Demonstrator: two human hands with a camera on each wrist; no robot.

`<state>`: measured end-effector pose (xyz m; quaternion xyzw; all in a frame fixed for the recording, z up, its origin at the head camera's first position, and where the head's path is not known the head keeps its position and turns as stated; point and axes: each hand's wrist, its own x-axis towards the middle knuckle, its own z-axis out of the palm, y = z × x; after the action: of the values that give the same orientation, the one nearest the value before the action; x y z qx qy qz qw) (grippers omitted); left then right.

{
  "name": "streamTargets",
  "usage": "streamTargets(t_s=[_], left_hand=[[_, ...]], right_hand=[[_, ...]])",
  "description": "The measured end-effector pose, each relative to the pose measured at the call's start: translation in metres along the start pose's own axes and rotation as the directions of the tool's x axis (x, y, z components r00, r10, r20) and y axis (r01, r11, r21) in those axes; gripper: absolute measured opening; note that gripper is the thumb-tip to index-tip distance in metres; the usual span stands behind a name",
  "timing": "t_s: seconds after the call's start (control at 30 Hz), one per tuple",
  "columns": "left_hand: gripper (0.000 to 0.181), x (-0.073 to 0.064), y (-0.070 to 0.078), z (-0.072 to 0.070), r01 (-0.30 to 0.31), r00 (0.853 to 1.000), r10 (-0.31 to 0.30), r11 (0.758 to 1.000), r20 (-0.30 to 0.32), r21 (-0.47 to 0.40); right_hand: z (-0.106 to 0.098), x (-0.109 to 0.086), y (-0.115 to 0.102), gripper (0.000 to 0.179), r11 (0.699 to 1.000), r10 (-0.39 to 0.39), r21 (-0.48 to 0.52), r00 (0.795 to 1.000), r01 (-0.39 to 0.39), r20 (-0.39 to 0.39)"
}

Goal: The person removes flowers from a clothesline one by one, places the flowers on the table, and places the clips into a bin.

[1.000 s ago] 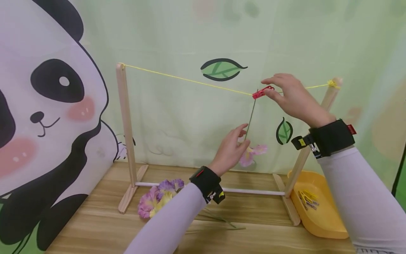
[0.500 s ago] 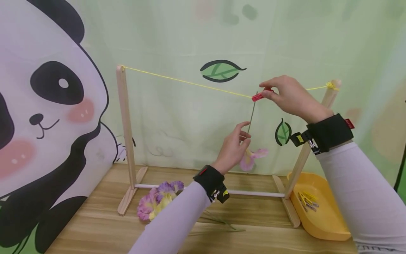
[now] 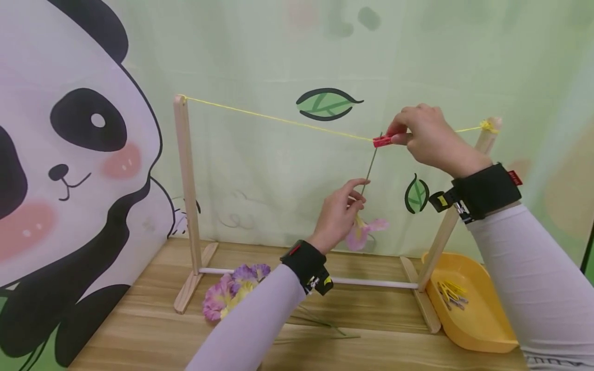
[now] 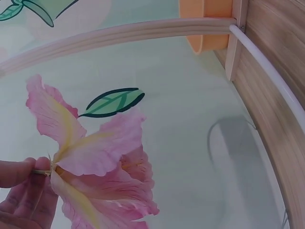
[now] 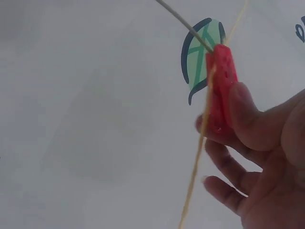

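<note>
A pink artificial flower (image 4: 102, 148) hangs head down, its thin green stem (image 3: 371, 167) rising to a yellow string (image 3: 278, 117). My left hand (image 3: 337, 217) pinches that stem close above the petals, as the left wrist view shows. With thumb and fingers, my right hand (image 3: 433, 139) grips a red clothespin (image 3: 382, 140) at the string. In the right wrist view the clothespin (image 5: 221, 90) meets both the string (image 5: 195, 176) and the upper stem (image 5: 186, 24); whether its jaws are fully closed on them I cannot tell.
The string runs between two wooden posts (image 3: 187, 180) joined low by a white rod (image 3: 371, 282). Several purple, pink and yellow flowers (image 3: 234, 288) lie on the wooden table (image 3: 134, 330) under the left forearm. At right stands a yellow tray (image 3: 482, 330) with several clothespins (image 3: 451, 294).
The right thumb and fingers have closed in on the red clothespin, which has turned more level. The left hand still holds the stem, and the flower head has shifted slightly.
</note>
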<state>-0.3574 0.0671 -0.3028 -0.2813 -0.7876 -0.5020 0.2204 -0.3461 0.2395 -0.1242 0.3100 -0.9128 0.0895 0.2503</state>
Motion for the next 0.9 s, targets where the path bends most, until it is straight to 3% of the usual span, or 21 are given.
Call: streamTargets(t_s=[0.27, 0.57, 0.7, 0.9], left_hand=[[0.042, -0.004, -0.003, -0.006, 0.013, 1.0, -0.013, 1.0, -0.016, -0.002], [0.042, -0.017, -0.013, -0.014, 0.015, 0.999, -0.016, 0.999, -0.028, -0.039], [0.041, -0.025, -0.016, -0.019, 0.011, 1.0, -0.012, 0.999, -0.022, -0.05], [0.038, -0.04, -0.022, -0.031, -0.02, 1.0, 0.02, 1.0, -0.015, 0.0]], right_hand=[[0.003, -0.003, 0.002, 0.007, 0.999, 0.019, 0.033, 0.988, -0.014, -0.153], [0.002, -0.006, 0.004, 0.007, 0.997, 0.054, 0.073, 0.936, -0.03, -0.349], [0.002, -0.009, 0.003, 0.007, 0.995, 0.064, 0.099, 0.914, -0.026, -0.401], [0.007, -0.016, 0.001, 0.008, 0.992, 0.055, 0.124, 0.903, -0.002, -0.425]])
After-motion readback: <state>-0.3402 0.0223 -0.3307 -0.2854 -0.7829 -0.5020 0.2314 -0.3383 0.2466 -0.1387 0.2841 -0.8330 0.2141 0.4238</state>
